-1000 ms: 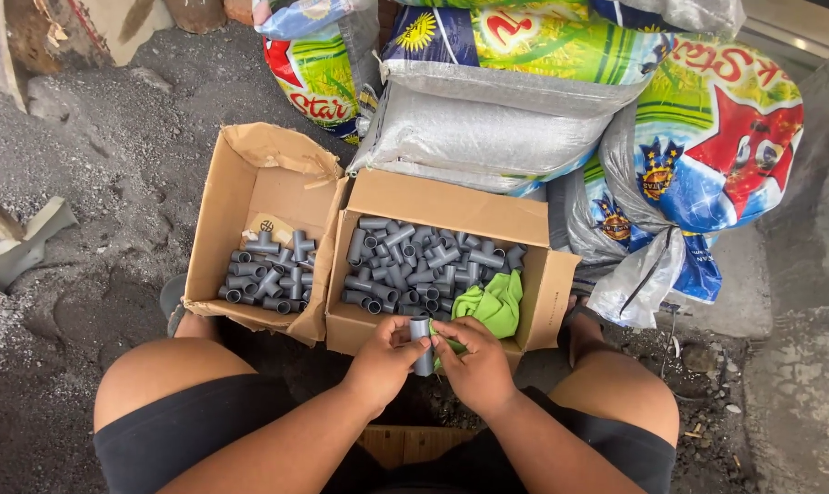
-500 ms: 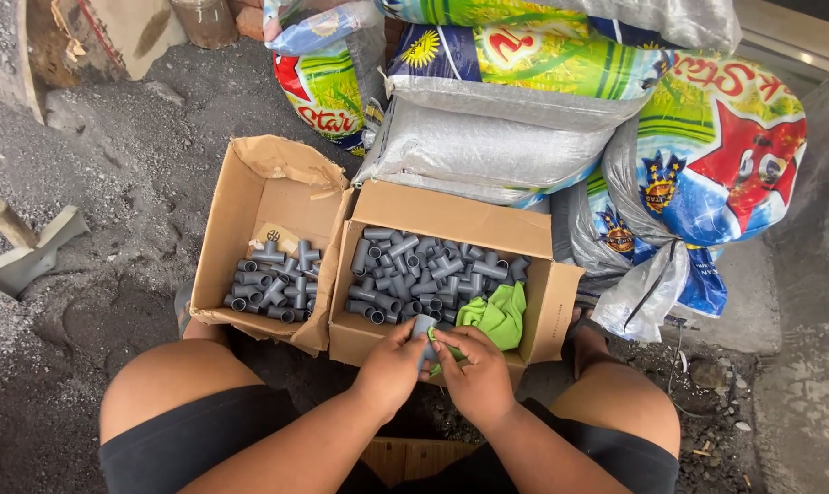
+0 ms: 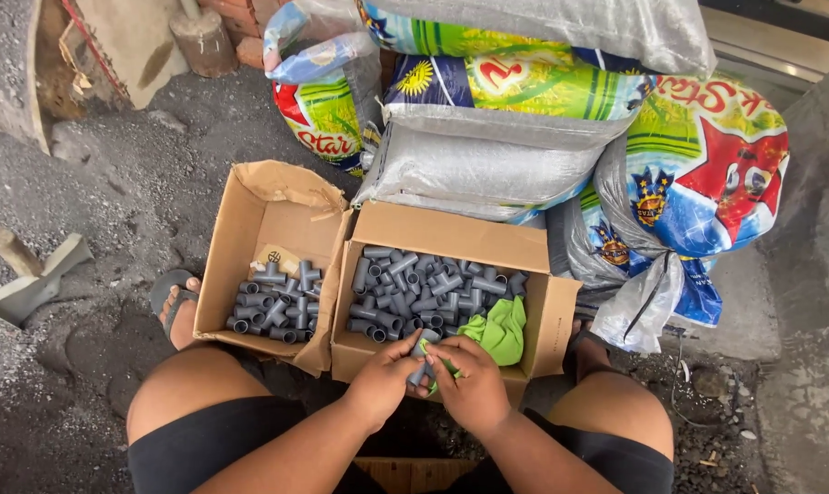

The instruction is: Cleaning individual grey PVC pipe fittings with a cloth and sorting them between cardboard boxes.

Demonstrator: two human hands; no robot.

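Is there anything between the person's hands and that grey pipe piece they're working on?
Nothing visible. Both the left hand and right hand already grip the grey pipe fitting, with a bit of green cloth against it, over the right cardboard box.

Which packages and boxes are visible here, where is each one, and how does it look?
Left cardboard box: open, brown, partly filled with grey pipe fittings.
Right cardboard box: open, brown, full of grey fittings, with a green cloth at its near right corner.
Printed sacks: piled behind the boxes, woven plastic in green, blue, red and yellow.
Silver sack: lying just behind the right box.
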